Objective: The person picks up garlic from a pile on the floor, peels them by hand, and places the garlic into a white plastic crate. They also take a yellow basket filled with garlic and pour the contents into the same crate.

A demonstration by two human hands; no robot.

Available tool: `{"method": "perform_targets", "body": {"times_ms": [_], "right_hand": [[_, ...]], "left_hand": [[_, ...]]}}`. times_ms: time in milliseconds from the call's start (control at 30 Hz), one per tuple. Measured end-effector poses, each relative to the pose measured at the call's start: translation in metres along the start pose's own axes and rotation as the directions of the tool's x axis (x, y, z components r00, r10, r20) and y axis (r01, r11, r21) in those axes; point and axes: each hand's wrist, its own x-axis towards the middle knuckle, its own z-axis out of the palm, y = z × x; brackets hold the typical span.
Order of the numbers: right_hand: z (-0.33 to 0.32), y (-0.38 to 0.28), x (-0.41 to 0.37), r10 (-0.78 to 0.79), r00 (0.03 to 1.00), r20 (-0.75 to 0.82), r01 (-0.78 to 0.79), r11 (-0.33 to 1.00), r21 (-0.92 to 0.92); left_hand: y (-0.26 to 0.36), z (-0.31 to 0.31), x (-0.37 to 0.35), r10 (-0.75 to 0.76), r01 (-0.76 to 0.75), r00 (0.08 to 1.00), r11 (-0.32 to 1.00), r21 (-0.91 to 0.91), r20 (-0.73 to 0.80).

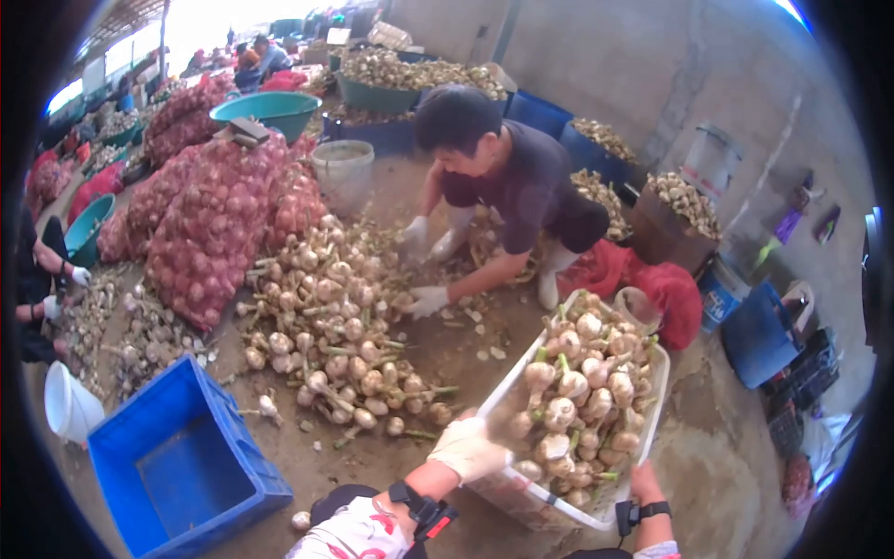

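Observation:
A white crate [656,410] heaped with garlic bulbs [582,396] tilts in front of me at the lower right. My left hand [468,449], in a pale glove, is closed on the crate's near left rim. At the near right corner, my right hand [644,484] is wrapped round the rim; its fingers are partly hidden. A large pile of garlic [340,326] with stems lies on the floor beyond my left hand. Across from me, a co-worker [521,177] squats with gloved hands at the pile's edge.
An empty blue crate [191,466] is at the lower left, beside a white bucket [72,402]. Red net sacks of garlic [209,224] stand behind the pile. Blue tubs [759,331] line the right wall. Another person's gloved hands [56,303] show at the far left.

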Motion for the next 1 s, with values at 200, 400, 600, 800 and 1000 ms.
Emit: {"method": "perform_targets", "body": {"times_ms": [200,400,600,800,1000], "right_hand": [[0.005,0.010,0.002,-0.035,0.999,-0.001,0.035,0.998,0.045],[0.006,0.012,0.003,-0.051,0.999,-0.011,0.052,0.995,0.090],[0.007,0.028,0.006,-0.025,1.000,-0.004,0.026,0.997,0.075],[-0.002,0.020,0.007,0.101,0.994,0.045,-0.104,0.992,0.069],[0.007,0.040,0.018,0.011,1.000,0.028,-0.013,0.997,0.076]], "left_hand": [[0.001,-0.002,-0.003,0.005,-0.005,1.000,1.000,0.004,0.019],[0.002,-0.001,-0.002,-0.015,0.014,1.000,1.000,0.028,0.026],[-0.010,0.011,0.007,-0.090,0.090,0.996,0.996,0.020,0.003],[-0.008,0.006,0.000,-0.008,0.009,1.000,0.999,-0.046,0.018],[-0.013,0.010,0.007,-0.061,0.060,0.994,0.998,0.007,0.090]]}}
